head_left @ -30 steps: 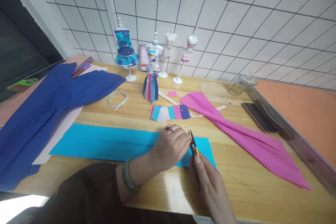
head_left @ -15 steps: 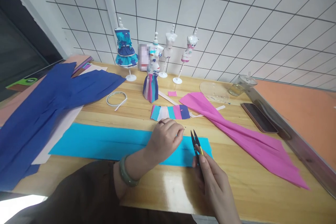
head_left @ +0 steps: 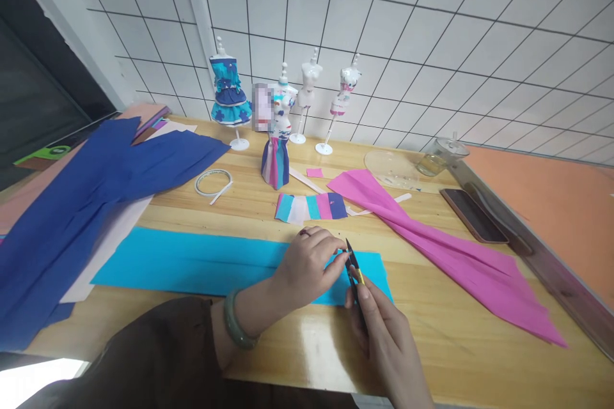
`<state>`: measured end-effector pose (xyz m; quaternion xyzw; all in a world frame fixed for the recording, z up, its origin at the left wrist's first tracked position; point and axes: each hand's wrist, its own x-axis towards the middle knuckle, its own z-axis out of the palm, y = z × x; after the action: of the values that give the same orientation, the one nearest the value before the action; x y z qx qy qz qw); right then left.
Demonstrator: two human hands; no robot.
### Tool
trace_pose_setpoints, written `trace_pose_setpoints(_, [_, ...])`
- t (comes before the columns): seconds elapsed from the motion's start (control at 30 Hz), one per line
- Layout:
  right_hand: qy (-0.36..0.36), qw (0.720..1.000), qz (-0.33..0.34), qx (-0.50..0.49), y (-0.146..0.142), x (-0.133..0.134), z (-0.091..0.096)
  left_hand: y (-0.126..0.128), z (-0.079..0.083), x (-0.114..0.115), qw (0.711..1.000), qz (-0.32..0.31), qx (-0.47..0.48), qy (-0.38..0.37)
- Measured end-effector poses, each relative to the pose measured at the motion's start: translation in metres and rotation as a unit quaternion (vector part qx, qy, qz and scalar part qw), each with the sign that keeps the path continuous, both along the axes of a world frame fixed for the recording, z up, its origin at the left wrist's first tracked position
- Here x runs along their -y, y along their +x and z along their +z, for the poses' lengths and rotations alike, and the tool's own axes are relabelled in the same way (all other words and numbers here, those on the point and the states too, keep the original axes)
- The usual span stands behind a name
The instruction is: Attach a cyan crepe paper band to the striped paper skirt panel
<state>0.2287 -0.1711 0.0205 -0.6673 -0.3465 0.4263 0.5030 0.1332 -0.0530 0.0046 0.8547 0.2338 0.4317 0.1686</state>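
Note:
Thread snips (head_left: 354, 263) with dark blades and a yellow mark are held in my right hand (head_left: 386, 335), their points upward. My left hand (head_left: 309, 266), wearing a ring and a green bangle, has thumb and forefinger bent together at the blade tips. Whatever those fingertips pinch is too small to make out. Beneath both hands lies a long turquoise strip (head_left: 192, 262) of crepe-like paper or cloth. Just beyond is a small striped piece (head_left: 311, 207) in turquoise, white, pink and blue.
Dark blue sheets (head_left: 110, 179) cover the left side; a pink sheet (head_left: 446, 252) slants across the right. A tape roll (head_left: 213, 183), several small mannequins (head_left: 230, 92) and a clear plate (head_left: 391, 168) stand or lie behind. A phone (head_left: 472, 214) and glass cup (head_left: 436, 156) are at right.
My left hand has moved right and slightly nearer, bringing its fingertips to the snips' blades. The snips have shifted a little left, and their blades look closer together.

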Motion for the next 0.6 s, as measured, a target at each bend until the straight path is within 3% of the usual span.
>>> trace_pose_setpoints(0.3, [-0.011,0.999,0.009,0.035,0.009,0.0,-0.004,-0.001,0.002,-0.001,1.0,0.007,-0.003,0.004])
trace_pose_setpoints(0.6, [0.018,0.992,-0.022,0.122,0.031,0.006,-0.009,-0.007,-0.001,-0.012,0.991,0.015,0.054,-0.118])
